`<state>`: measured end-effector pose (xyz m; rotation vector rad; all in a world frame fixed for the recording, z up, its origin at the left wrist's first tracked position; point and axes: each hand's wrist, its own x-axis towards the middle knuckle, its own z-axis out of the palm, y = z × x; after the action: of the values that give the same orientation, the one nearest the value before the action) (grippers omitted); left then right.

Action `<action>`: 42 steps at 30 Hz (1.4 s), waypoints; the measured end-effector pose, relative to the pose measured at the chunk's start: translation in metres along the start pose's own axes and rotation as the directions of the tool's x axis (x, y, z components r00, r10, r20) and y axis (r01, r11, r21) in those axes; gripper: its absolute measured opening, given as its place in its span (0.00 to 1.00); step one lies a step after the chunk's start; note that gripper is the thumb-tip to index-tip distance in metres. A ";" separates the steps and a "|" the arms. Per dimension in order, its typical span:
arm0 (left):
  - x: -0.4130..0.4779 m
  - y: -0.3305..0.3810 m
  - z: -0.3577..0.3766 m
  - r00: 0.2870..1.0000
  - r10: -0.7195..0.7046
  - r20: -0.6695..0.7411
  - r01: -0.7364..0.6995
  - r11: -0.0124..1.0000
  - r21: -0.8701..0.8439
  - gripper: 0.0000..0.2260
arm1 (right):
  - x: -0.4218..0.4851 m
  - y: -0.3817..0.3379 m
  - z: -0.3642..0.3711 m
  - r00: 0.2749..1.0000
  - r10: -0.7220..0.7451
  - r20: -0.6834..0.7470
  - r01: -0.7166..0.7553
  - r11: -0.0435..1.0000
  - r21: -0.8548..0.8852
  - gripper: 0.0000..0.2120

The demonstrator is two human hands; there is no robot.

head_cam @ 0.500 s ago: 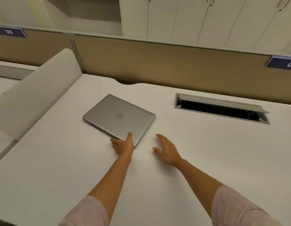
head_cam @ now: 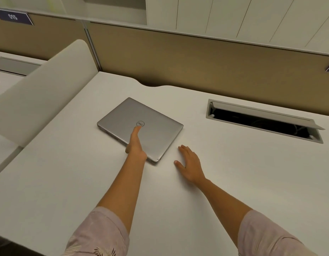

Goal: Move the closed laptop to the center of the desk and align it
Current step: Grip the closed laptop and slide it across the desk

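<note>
Lying askew, closed silver laptop [head_cam: 141, 126] under flat, unclenched left hand [head_cam: 135, 145]; right hand [head_cam: 189, 164] likewise unclenched

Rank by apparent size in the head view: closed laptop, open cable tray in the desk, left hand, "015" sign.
1. Cable tray and closed laptop: similar apparent area, too close to rank.
2. Left hand, seen edge-on over the lid.
3. "015" sign, smallest, but farthest from the camera.
</note>
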<state>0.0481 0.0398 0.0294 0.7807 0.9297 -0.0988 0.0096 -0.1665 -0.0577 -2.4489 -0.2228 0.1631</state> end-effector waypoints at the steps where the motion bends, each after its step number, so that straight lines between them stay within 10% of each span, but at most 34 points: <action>1: 0.001 0.002 -0.001 1.000 -0.012 0.014 0.012 1.000 -0.012 0.39 | -0.002 0.001 0.002 1.000 -0.003 -0.013 0.003 1.000 -0.002 0.28; 17: 0.022 -0.016 0.001 0.981 0.052 -0.186 -0.041 0.997 0.065 0.27 | -0.025 0.005 -0.008 0.999 0.051 0.000 -0.049 0.952 0.302 0.22; 33: 0.013 -0.034 -0.071 0.984 0.167 0.065 -0.171 0.984 0.049 0.07 | -0.008 -0.018 -0.046 0.913 0.397 0.095 -0.311 0.524 0.793 0.23; 42: -0.013 -0.062 -0.102 0.963 0.165 0.212 -0.198 0.969 0.145 0.07 | -0.004 -0.024 -0.058 0.900 0.405 0.158 -0.369 0.518 0.772 0.11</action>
<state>-0.0537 0.0570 -0.0311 0.9882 0.6619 -0.0911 0.0130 -0.1850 0.0026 -1.5469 0.3764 0.3265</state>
